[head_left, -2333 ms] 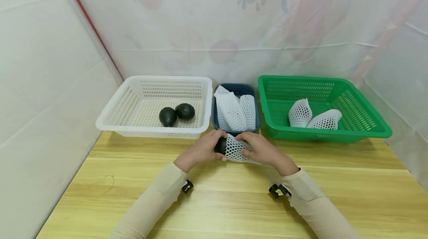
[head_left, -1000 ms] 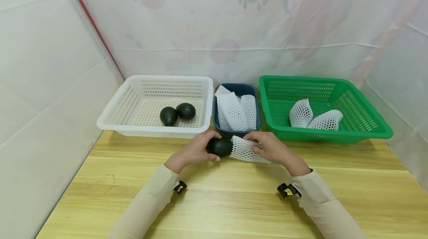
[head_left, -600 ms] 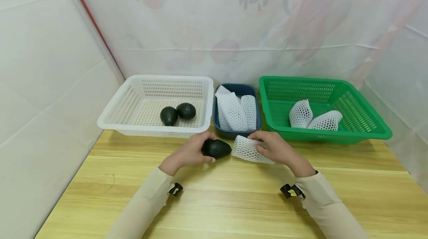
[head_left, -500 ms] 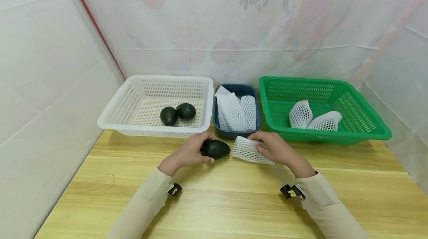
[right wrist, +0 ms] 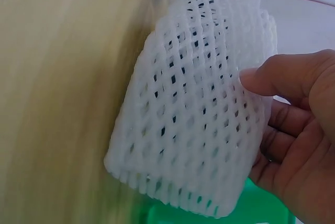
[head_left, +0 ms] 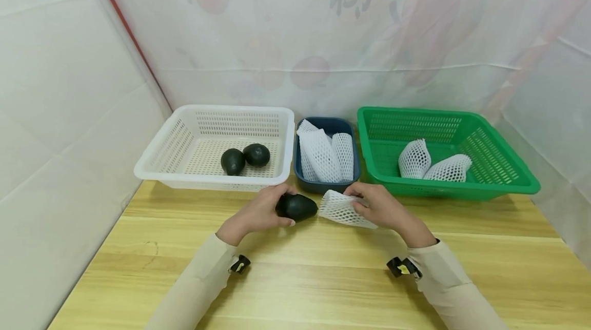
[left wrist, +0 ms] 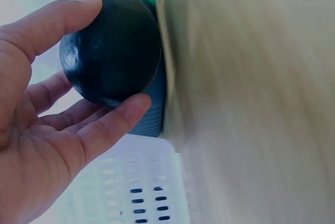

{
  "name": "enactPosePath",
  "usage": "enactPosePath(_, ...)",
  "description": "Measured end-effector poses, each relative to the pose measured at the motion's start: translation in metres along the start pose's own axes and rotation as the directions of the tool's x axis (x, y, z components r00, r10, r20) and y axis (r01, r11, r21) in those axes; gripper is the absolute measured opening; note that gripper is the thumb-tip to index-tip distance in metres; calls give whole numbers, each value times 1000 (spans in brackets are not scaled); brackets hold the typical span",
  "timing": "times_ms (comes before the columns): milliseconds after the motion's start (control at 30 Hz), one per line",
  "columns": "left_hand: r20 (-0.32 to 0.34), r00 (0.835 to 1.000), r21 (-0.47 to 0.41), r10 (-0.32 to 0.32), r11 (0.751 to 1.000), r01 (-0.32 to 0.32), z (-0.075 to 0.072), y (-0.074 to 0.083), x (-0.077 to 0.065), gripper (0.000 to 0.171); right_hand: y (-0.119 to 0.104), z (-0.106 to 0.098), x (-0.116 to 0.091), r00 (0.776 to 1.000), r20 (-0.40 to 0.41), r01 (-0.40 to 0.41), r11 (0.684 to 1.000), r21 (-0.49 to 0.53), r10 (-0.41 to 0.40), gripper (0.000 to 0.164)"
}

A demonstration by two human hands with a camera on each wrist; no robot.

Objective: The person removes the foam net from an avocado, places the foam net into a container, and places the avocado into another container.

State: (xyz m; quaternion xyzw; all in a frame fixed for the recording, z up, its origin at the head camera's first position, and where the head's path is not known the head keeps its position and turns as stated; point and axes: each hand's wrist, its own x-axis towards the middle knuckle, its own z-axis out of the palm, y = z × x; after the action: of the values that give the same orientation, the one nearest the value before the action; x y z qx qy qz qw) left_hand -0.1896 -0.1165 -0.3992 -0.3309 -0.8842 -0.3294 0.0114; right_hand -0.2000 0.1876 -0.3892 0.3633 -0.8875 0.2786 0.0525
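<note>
My left hand (head_left: 260, 212) grips a dark green avocado (head_left: 299, 208) by its thick end, thumb on one side and fingers on the other. Its narrow tip points right, at the mouth of a white foam net sleeve (head_left: 343, 210). My right hand (head_left: 387, 211) pinches that sleeve between thumb and fingers. In the right wrist view the sleeve (right wrist: 193, 103) hangs flattened, with nothing seen inside. A small gap separates tip and sleeve in the head view. The left wrist view shows the rounded avocado (left wrist: 112, 46) resting between thumb and fingertips.
A white basket (head_left: 159, 178) at the left holds two avocados (head_left: 233, 161). Behind the hands, a navy bin (head_left: 323, 186) contains several foam sleeves (head_left: 320, 155). The green basket (head_left: 503, 189) at the right has two sleeved fruits (head_left: 448, 168). All stand on a wooden table (head_left: 295, 278).
The avocado has come out of the sleeve: my left hand drew it left while my right hand moved right with the sleeve. Over the last half second the hands have barely moved.
</note>
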Motion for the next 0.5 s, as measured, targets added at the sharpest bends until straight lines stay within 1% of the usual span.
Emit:
enactPosePath(133,5,1000,-7,2,1000,-2,-5,4,-5,55,-5,-6,0,1000,-21,1,1000,-12,-1,19)
enactPosePath(333,7,1000,16,3,1000,-3,-10,5,-12,56,-9,-16,1,999,-48,-13,1000,-16,12,18)
enactPosePath(500,-2,1000,18,16,1000,-16,-10,5,-15,56,-11,-24,5,996,-92,11,998,-60,-16,19)
